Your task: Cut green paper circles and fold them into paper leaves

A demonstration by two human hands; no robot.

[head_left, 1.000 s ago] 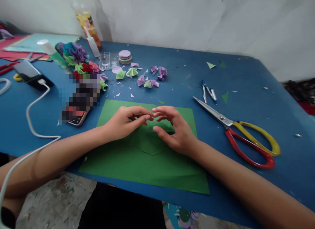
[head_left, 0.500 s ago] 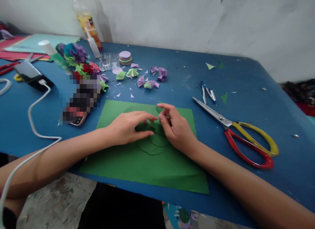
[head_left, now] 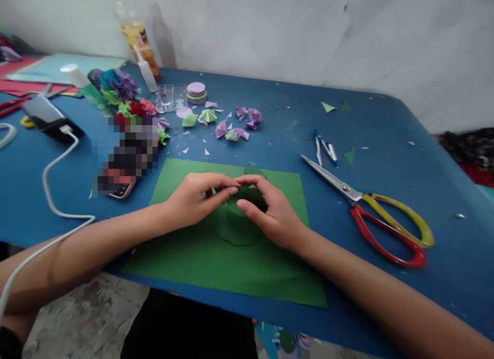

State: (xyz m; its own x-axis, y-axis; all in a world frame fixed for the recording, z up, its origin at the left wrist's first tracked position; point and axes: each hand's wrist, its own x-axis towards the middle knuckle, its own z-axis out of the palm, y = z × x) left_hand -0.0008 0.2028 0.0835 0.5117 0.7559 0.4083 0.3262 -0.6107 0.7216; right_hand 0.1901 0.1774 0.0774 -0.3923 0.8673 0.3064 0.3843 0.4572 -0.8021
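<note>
A green paper circle [head_left: 245, 198], partly hidden by fingers, is raised between my hands. My left hand [head_left: 198, 197] pinches its left edge between thumb and fingertips. Curved around the circle from the right is my right hand [head_left: 276, 207], its index finger along the top edge and its thumb at the front. The fingertips of both hands meet at the top. Below them a large green paper sheet [head_left: 216, 266] lies flat. Another green round piece rests on it under the hands, only its lower edge showing clearly.
Large scissors [head_left: 349, 191] with red and yellow handles lie to the right, near a compass [head_left: 324, 149]. Folded paper pieces [head_left: 231, 130] and scraps sit behind the sheet. A phone [head_left: 129, 163], white cable [head_left: 50, 194], glue stick [head_left: 85, 86] and bottle [head_left: 139, 39] are left.
My fingertips have come together at the top, the left hand closing into a pinch. The green circle is now tilted up between my hands.
</note>
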